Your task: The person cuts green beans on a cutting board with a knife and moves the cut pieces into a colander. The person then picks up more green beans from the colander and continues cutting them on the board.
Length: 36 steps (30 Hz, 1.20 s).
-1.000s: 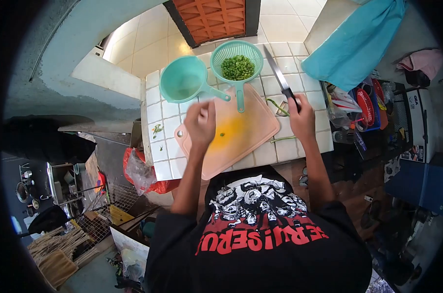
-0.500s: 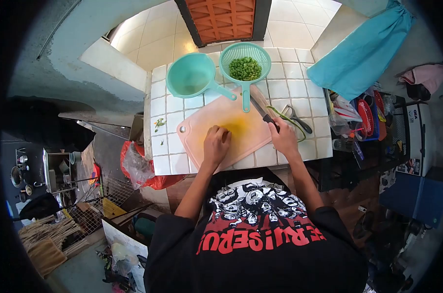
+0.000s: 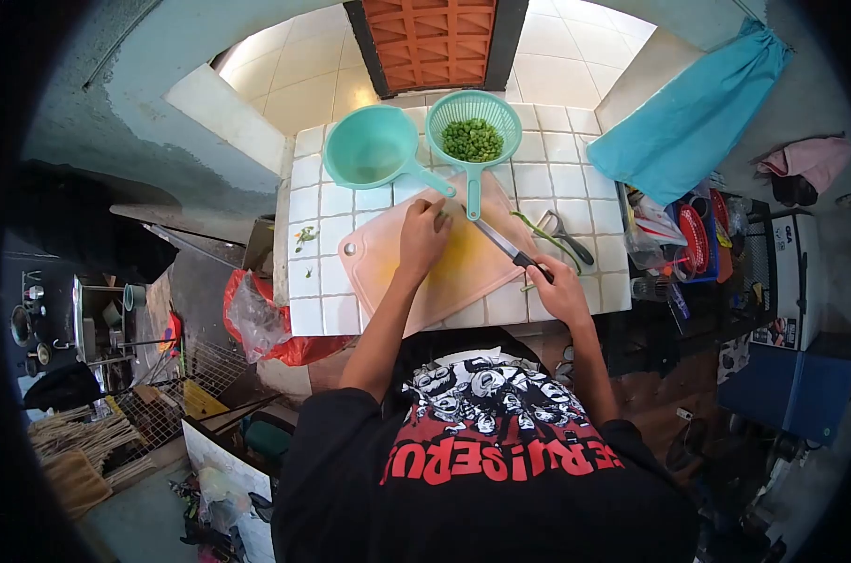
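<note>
My right hand (image 3: 561,289) is wrapped round the black handle of a knife (image 3: 506,247), whose blade points up and left over the pink cutting board (image 3: 388,246). Over the board's upper part, my left hand (image 3: 425,235) is closed, its fingertips near the handles of the two containers; whatever it may hold is hidden. A green colander (image 3: 493,159) with chopped green vegetables (image 3: 472,140) stands beyond the board, beside a green plastic bowl (image 3: 369,150) with a handle. Long green beans (image 3: 559,243) lie right of the board, by a black-handled peeler (image 3: 575,246).
Small vegetable scraps (image 3: 304,238) lie on the white tiled counter (image 3: 317,305) at the left. A red plastic bag (image 3: 303,349) hangs at its left edge. The turquoise curtain (image 3: 693,117) and a crate of items (image 3: 696,235) are on the right.
My left hand has moved up the board toward the container handles. My right hand and the knife have moved down, away from the colander, and the blade now lies more slanted.
</note>
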{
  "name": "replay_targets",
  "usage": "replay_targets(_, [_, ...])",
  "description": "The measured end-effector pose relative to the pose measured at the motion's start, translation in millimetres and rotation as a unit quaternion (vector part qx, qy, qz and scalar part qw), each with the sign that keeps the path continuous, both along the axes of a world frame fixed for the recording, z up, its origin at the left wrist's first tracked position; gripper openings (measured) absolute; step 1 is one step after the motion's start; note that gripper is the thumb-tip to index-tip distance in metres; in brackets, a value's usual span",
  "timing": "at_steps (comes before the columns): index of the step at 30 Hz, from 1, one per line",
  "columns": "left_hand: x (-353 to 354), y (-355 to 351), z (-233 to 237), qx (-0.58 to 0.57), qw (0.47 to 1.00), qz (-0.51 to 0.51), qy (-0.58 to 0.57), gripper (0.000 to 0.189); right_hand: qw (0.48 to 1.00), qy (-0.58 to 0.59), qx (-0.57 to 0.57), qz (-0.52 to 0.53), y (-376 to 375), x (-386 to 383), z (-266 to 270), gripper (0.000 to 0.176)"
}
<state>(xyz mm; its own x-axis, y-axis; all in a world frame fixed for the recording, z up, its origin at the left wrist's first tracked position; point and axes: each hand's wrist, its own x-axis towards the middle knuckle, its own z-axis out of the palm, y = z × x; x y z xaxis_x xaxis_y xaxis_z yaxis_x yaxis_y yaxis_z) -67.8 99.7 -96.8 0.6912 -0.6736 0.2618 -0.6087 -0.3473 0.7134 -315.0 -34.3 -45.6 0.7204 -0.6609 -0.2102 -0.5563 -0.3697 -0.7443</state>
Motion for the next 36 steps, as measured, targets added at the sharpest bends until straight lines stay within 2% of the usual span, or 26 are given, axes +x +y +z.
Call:
replay_targets(3, [2.2, -10.1, 6.9, 0.065, 0.997, -0.042, -0.024, 0.018, 0.999, -0.012, 0.013, -0.031, 6.4, -8.4, 2.0, 0.033])
replay_targets(5, [0.9, -14.5, -6.6, 0.067, 0.995, -0.048, -0.050, 0.016, 0.998, -0.016, 0.027, -0.047, 11.2, -12.3, 3.6, 0.033])
replay_targets(8, [-2.6, -13.2, -6.8, 0.075, 0.992, -0.064, -0.083, 0.016, 0.997, -0.006, 0.043, -0.056, 18.7, -20.3, 4.5, 0.033])
replay_targets(13, [-9.3, -0.1, -1.4, 0.066, 0.988, -0.086, -0.109, 0.022, 0.994, -0.052, 0.066, -0.066, 25.6, -35.6, -8.1, 0.030])
replay_targets(16, [-12.7, 9.9, -9.1, 0.013, 0.988, -0.092, -0.124, 0.025, 0.992, -0.068, 0.076, -0.072, 29.0, -42.0, -11.1, 0.025])
replay_targets(18, [-21.5, 15.0, -6.9, -0.051, 0.997, -0.052, -0.035, 0.030, 0.991, -0.057, 0.084, -0.082, 29.8, -46.4, -8.3, 0.027])
replay_targets(19, [-24.7, 14.5, -1.5, -0.051, 0.997, -0.055, -0.036, 0.030, 0.991, -0.043, 0.092, -0.089, 30.2, -48.4, -7.3, 0.029])
replay_targets(20, [-28.3, 13.5, 4.2, -0.097, 0.993, -0.051, -0.035, 0.031, 0.991, -0.045, 0.092, -0.092, 30.0, -51.0, -8.9, 0.029])
replay_targets(24, [-13.5, -24.4, 60.3, -0.196, 0.977, -0.027, -0.073, 0.029, 0.984, -0.062, 0.135, -0.098, 29.7, -59.3, -18.7, 0.028])
replay_targets(26, [8.6, -56.1, 83.0, -0.241, 0.968, -0.030, -0.057, 0.026, 0.982, -0.069, 0.145, -0.096, 28.6, -59.4, -24.1, 0.028])
replay_targets(29, [45.5, -98.4, 79.9, -0.207, 0.977, -0.040, 0.013, 0.021, 0.978, -0.093, 0.158, -0.100, 29.3, -62.1, -31.1, 0.026])
replay_targets(31, [55.7, -109.5, 77.9, -0.137, 0.984, -0.006, -0.117, 0.014, 0.969, -0.142, 0.171, -0.112, 31.2, -64.6, -32.2, 0.024])
replay_targets(34, [22.2, -105.4, 90.5, -0.111, 0.992, -0.005, -0.064, 0.009, 0.945, -0.209, 0.177, -0.180, 36.7, -76.4, -43.5, 0.022])
replay_targets(35, [4.6, -100.6, 89.0, -0.151, 0.980, -0.067, -0.108, 0.008, 0.945, -0.206, 0.162, -0.197, 36.2, -83.1, -48.9, 0.021])
replay_targets(36, [-17.1, -95.0, 93.7, -0.136, 0.980, -0.128, -0.061, 0.009, 0.944, -0.202, 0.164, -0.202, 38.5, -88.6, -55.2, 0.021])
